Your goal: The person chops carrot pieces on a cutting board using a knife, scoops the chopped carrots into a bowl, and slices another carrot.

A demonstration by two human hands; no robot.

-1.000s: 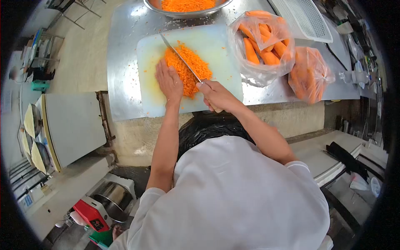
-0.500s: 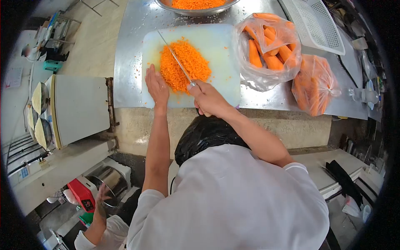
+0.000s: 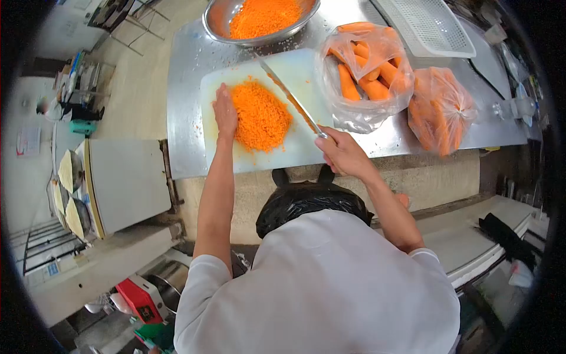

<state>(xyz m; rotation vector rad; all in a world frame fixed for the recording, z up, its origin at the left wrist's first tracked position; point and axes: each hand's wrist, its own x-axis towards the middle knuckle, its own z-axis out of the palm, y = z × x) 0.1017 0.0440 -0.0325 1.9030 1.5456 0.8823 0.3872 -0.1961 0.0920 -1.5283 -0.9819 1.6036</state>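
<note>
A heap of finely chopped carrot (image 3: 259, 118) lies on a pale cutting board (image 3: 215, 156). Against the heap's left edge, my left hand (image 3: 225, 115) rests with its fingers stretched out, holding nothing. My right hand (image 3: 346, 154) is wrapped round the handle of a kitchen knife (image 3: 290, 99). The blade points up and to the left, just right of the heap, with carrot bits stuck along it. Beyond the board stands a metal bowl (image 3: 210, 25) with more chopped carrot in it.
Right of the board, an open plastic bag of whole carrots (image 3: 374, 74) sits beside a tied bag of carrots (image 3: 443, 112). A white perforated basket (image 3: 430, 26) stands behind them on the metal table (image 3: 186, 100). Another person (image 3: 56, 110) is far off at the left.
The knife has moved off the top of the heap to its right side, with my right hand shifting right. My left hand stays at the heap's left edge, and the heap looks more compact.
</note>
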